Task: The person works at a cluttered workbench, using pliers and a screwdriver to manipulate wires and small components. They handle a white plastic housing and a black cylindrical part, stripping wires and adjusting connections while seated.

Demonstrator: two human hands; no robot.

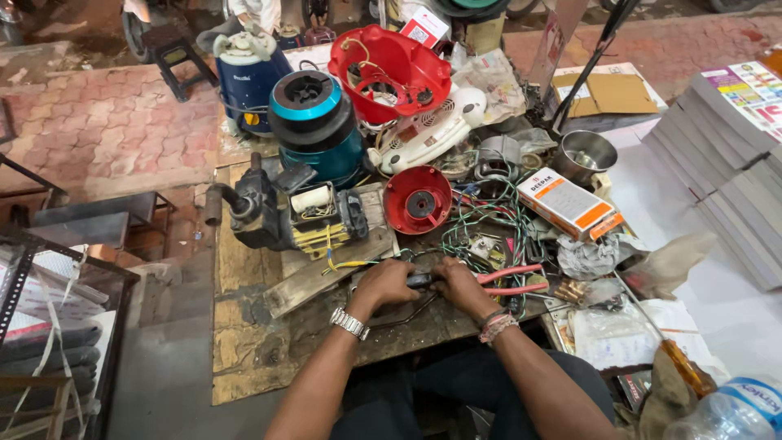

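I hold a small dark metal part between both hands at the lower middle of the frame, low over the worn wooden workbench. My left hand is curled tight around its left end, fingers closed on it. My right hand closes on the right end and seems also to grip the red-handled pliers, whose handles stick out to the right; I cannot tell where the jaws bite.

I judge that I am mid-grip, steadying the part while the pliers work on it. The next move calls for a firm left hand and a careful squeeze on the right.

Just above my hands lies a tangle of green and red wires, and beside it a red round plastic cap. Left of centre sits a dark motor block with yellow wires. An orange and white cardboard box lies right of centre, below a steel bowl.
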